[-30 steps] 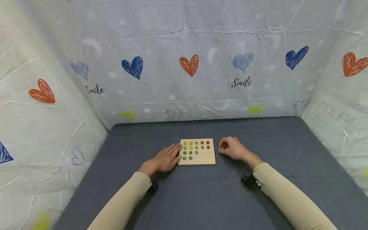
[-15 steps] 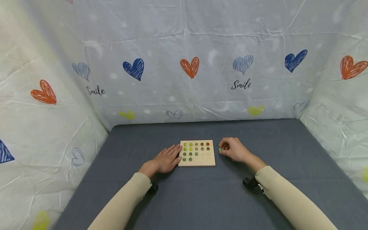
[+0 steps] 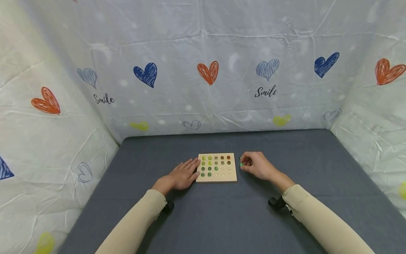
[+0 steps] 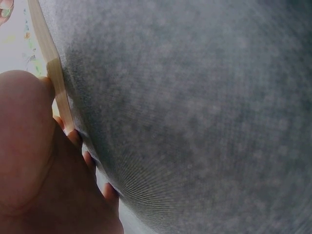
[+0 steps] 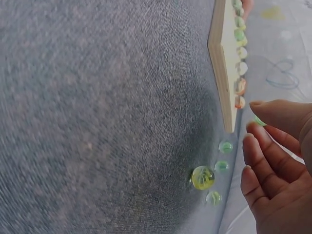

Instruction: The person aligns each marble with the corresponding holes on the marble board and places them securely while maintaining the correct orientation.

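Left hand (image 3: 182, 176): resting left of centre in the head view, fingers straight, grip lying wide, touching the board's left edge. Wooden board (image 3: 219, 179): lying below the frame's centre, 15 glass marbles (image 3: 209, 163) sitting in its holes. Loose marbles (image 5: 203, 178): 4, lying lower right in the right wrist view. Right hand (image 3: 258, 166): right of centre, thumb and finger pinching 1 green marble (image 5: 260, 121).

The light wooden board (image 3: 233, 170) lies flat on the grey cloth (image 3: 206, 215), with four rows of five recesses; the marbles (image 3: 209, 163) fill the two far rows, three recesses of the third and two of the nearest. One green marble (image 5: 260, 121) is pinched in the right hand (image 3: 258, 165) beside the board's right edge. Four loose marbles (image 5: 203, 177), clear with green or yellow tints, rest on the cloth just beyond that edge.
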`<state>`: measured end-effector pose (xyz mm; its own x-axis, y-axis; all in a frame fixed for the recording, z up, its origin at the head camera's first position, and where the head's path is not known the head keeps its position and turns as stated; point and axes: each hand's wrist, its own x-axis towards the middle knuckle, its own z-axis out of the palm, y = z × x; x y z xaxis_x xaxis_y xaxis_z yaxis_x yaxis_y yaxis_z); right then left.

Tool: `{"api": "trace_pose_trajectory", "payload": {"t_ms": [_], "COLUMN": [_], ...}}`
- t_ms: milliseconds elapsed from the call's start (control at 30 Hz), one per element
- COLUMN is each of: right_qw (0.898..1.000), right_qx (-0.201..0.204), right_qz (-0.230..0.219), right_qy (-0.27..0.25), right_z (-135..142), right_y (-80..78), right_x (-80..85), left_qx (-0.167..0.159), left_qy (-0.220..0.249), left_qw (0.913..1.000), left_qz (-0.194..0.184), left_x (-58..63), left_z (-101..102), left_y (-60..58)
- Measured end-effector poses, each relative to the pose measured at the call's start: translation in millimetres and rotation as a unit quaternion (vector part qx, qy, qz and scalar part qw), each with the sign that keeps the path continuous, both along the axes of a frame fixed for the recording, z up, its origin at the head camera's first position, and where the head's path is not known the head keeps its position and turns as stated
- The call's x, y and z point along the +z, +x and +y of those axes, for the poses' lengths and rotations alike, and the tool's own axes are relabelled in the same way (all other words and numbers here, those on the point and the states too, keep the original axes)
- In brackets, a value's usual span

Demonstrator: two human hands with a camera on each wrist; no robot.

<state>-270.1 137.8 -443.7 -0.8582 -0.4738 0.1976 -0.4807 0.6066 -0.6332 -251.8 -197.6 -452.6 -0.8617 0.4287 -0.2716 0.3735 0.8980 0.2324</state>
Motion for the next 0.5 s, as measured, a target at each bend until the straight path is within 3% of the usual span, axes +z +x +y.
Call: {"api": "trace_pose_trajectory", "payload": {"t_ms": [167,500], "right_qw": [1.0,1.0], "right_qx": [0.005,0.022], "right_qz": [0.006,0.008], "right_qy": [-0.003,-0.009], "right_z": [-3,-12], "right_y": [3.8,8.7], "right_x": [0.6,2.3], "left_qx": [-0.001,0.0], "left_qy": [-0.001,-0.001], "left_qw": [1.0,1.0], "left_qz": [-0.004,-0.005], "left_x": [4.1,-0.9], "left_z": [0,-1], "left_y": [1.6,-1.5]}}
